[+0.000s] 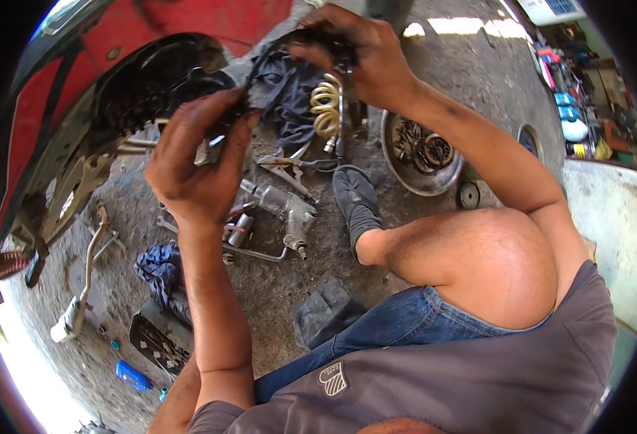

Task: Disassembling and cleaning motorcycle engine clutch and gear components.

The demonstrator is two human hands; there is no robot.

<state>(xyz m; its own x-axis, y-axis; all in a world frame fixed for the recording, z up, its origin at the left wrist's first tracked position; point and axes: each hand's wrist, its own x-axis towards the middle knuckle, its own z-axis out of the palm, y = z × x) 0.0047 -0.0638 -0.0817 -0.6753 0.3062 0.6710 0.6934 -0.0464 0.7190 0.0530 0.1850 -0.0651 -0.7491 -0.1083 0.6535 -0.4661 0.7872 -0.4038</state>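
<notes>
Between my raised hands runs a thin, black, curved strip [259, 64], bowed upward; its exact kind cannot be made out. My left hand [192, 155] pinches the lower end between thumb and fingers. The other end is in my right hand [373, 58], whose curled fingers are dark with grime and partly hidden. Beside my left hand is the wheel-well area of a red vehicle [210, 22], with dark parts inside. Beneath my hands lie a dark cloth [293, 90] and a yellow coiled air hose [326, 108].
On the ground are an impact wrench [293, 217], a socket [240, 230], a metal pan [399, 165] of small parts, a blue rag [159, 267], a tool tray [145, 329], a blue bottle [132, 375] and a dark plastic piece [326, 311]. My shoe [353, 194] stands among them.
</notes>
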